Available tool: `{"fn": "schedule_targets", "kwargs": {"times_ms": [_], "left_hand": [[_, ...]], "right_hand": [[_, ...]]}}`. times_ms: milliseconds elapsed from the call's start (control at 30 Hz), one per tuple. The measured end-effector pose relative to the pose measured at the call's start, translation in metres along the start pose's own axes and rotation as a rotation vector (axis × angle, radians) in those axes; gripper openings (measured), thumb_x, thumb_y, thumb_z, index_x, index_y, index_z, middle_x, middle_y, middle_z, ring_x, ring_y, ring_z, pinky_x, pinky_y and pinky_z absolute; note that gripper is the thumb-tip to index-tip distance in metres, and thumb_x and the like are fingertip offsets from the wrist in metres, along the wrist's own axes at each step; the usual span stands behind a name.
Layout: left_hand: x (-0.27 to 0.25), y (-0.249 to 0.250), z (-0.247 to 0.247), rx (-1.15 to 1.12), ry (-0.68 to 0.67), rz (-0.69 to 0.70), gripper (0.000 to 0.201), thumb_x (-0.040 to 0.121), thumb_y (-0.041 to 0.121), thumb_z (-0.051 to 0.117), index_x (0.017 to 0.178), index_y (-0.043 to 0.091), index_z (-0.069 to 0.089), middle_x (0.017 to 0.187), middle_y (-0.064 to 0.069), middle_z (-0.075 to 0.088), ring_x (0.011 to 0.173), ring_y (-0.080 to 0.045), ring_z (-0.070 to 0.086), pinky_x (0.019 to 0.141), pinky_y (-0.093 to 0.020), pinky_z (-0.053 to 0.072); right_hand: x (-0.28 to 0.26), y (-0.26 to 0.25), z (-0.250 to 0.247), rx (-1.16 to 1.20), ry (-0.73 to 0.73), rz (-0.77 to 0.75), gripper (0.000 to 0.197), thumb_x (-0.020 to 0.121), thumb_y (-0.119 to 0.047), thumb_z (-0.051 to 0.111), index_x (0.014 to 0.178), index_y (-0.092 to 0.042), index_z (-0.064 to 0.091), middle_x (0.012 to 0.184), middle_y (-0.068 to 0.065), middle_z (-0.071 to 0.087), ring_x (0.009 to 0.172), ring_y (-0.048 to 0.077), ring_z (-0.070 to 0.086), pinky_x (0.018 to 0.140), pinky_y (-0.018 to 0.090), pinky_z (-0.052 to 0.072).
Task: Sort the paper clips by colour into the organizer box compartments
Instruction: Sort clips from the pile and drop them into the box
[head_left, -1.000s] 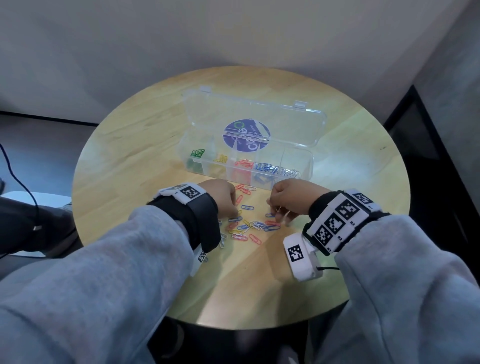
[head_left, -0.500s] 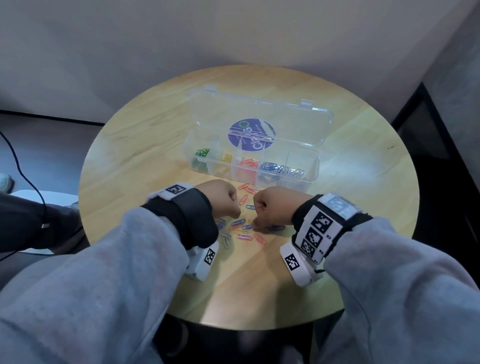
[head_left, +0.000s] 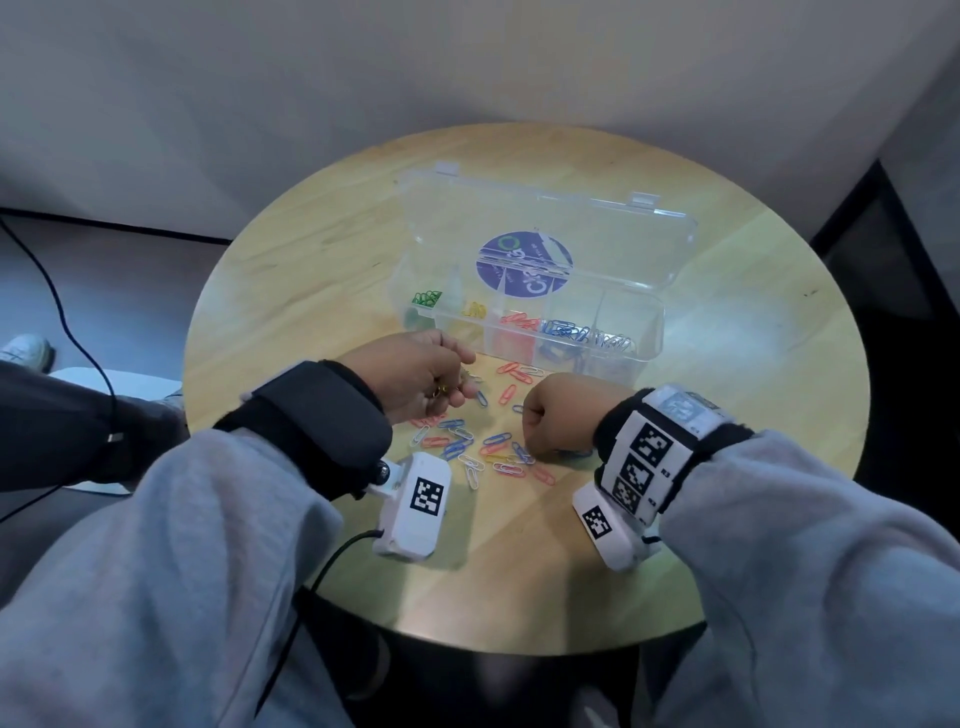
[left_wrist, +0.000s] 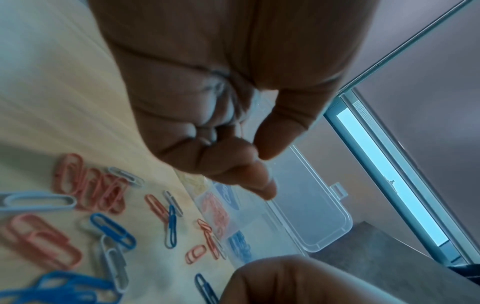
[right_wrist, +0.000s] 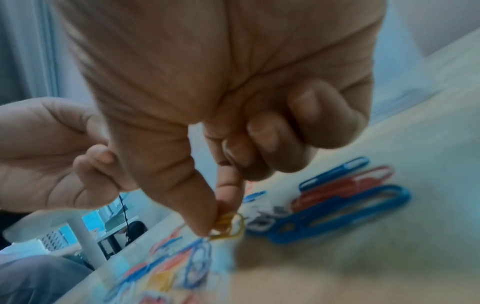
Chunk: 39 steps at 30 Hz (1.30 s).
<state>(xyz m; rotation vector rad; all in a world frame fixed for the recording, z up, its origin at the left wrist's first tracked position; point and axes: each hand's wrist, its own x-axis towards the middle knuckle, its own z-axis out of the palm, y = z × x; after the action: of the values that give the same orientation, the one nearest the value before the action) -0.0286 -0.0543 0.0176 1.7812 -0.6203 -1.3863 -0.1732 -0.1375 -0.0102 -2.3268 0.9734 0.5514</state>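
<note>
A clear organizer box (head_left: 649, 338) stands open on the round wooden table (head_left: 311, 291), its lid (head_left: 623, 234) folded back. Its compartments hold green, yellow, red, blue and white clips from left to right. Loose paper clips (head_left: 483, 447) in red, blue, white and yellow lie in front of it. My left hand (head_left: 462, 379) is raised near the box's front left, fingers curled round yellow clips (head_left: 441, 392). My right hand (head_left: 530, 431) is down on the pile; thumb and forefinger pinch a yellow clip (right_wrist: 228, 226).
A black cable (head_left: 322, 571) runs from the left wrist camera off the table's near edge. A wall rises just behind the table. A dark cabinet (head_left: 893, 270) stands to the right, and a shoe (head_left: 26, 351) is on the floor at left.
My right hand moved left onto the pile and stayed there. My left hand lifted off the pile and turned towards the box, showing the yellow clips in it.
</note>
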Motion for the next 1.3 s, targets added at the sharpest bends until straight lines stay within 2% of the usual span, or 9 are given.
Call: {"fn": "schedule_targets", "kwargs": {"times_ms": [133, 267, 500, 700, 967, 1033, 1100, 1167, 1300], "left_hand": [[0.001, -0.002, 0.007, 0.173, -0.005, -0.018, 0.025, 0.088, -0.007, 0.041, 0.083, 0.015, 0.053, 0.064, -0.006, 0.050, 0.051, -0.012, 0.039, 0.045, -0.017, 0.031], [0.000, -0.008, 0.021, 0.782, -0.024, 0.086, 0.007, 0.081, 0.016, 0.066, 0.080, 0.021, 0.062, 0.063, 0.009, 0.053, 0.057, -0.009, 0.047, 0.053, -0.020, 0.036], [0.005, -0.019, 0.048, 1.246, -0.033, 0.164, 0.011, 0.080, 0.025, 0.067, 0.091, 0.026, 0.065, 0.069, 0.014, 0.043, 0.073, -0.011, 0.048, 0.051, -0.019, 0.032], [0.009, -0.022, 0.049, 1.306, -0.011, 0.103, 0.008, 0.081, 0.020, 0.064, 0.089, 0.023, 0.065, 0.071, 0.009, 0.050, 0.077, -0.013, 0.050, 0.049, -0.018, 0.031], [0.013, -0.030, 0.041, 1.314, -0.001, 0.068, 0.023, 0.081, 0.032, 0.068, 0.096, 0.014, 0.069, 0.086, 0.002, 0.058, 0.079, -0.016, 0.051, 0.061, -0.022, 0.035], [0.013, -0.030, 0.038, 1.290, -0.002, 0.070, 0.016, 0.081, 0.029, 0.068, 0.092, 0.018, 0.069, 0.084, 0.003, 0.059, 0.078, -0.015, 0.052, 0.064, -0.021, 0.037], [0.011, -0.026, 0.032, 1.217, -0.005, 0.063, 0.004, 0.080, 0.026, 0.067, 0.082, 0.022, 0.068, 0.075, 0.006, 0.059, 0.069, -0.011, 0.052, 0.055, -0.019, 0.039], [0.009, -0.021, 0.025, 1.132, -0.012, 0.061, 0.007, 0.079, 0.025, 0.068, 0.074, 0.022, 0.065, 0.064, 0.006, 0.058, 0.060, -0.008, 0.049, 0.048, -0.014, 0.038], [0.008, -0.015, 0.017, 1.123, 0.062, 0.067, 0.016, 0.076, 0.021, 0.068, 0.063, 0.022, 0.058, 0.063, 0.008, 0.055, 0.062, -0.011, 0.049, 0.054, -0.019, 0.037]], "right_hand": [[-0.005, 0.006, -0.011, 0.192, 0.072, 0.013, 0.015, 0.080, -0.016, 0.056, 0.066, -0.019, 0.054, 0.064, -0.006, 0.053, 0.059, 0.010, 0.049, 0.054, 0.021, 0.040], [-0.009, 0.018, -0.025, 0.519, 0.053, 0.034, 0.018, 0.082, -0.011, 0.051, 0.065, -0.014, 0.050, 0.067, 0.004, 0.053, 0.055, 0.017, 0.047, 0.054, 0.025, 0.042], [-0.013, 0.029, -0.027, 0.799, -0.021, 0.049, 0.022, 0.085, 0.004, 0.044, 0.068, -0.009, 0.044, 0.066, 0.011, 0.055, 0.051, 0.020, 0.050, 0.044, 0.023, 0.044], [-0.017, 0.028, -0.027, 0.893, -0.018, 0.009, 0.015, 0.091, 0.000, 0.042, 0.083, -0.011, 0.050, 0.066, 0.007, 0.048, 0.050, 0.015, 0.047, 0.044, 0.021, 0.042], [-0.018, 0.027, -0.032, 0.931, -0.011, 0.001, 0.022, 0.088, 0.001, 0.041, 0.081, -0.014, 0.054, 0.064, 0.003, 0.046, 0.050, 0.013, 0.046, 0.042, 0.018, 0.038], [-0.018, 0.028, -0.033, 0.956, -0.003, 0.005, 0.021, 0.088, 0.002, 0.041, 0.081, -0.012, 0.055, 0.064, 0.004, 0.046, 0.050, 0.014, 0.046, 0.040, 0.018, 0.039], [-0.018, 0.028, -0.034, 0.993, 0.002, 0.005, 0.021, 0.088, 0.002, 0.040, 0.082, -0.010, 0.056, 0.065, 0.005, 0.047, 0.052, 0.014, 0.046, 0.039, 0.017, 0.040], [-0.019, 0.028, -0.036, 1.031, 0.004, 0.003, 0.021, 0.089, 0.003, 0.039, 0.082, -0.008, 0.056, 0.067, 0.007, 0.048, 0.053, 0.015, 0.046, 0.039, 0.016, 0.041], [-0.018, 0.028, -0.036, 1.067, 0.001, 0.000, 0.023, 0.089, 0.005, 0.037, 0.083, -0.006, 0.057, 0.067, 0.008, 0.049, 0.053, 0.016, 0.047, 0.039, 0.017, 0.043]]}}
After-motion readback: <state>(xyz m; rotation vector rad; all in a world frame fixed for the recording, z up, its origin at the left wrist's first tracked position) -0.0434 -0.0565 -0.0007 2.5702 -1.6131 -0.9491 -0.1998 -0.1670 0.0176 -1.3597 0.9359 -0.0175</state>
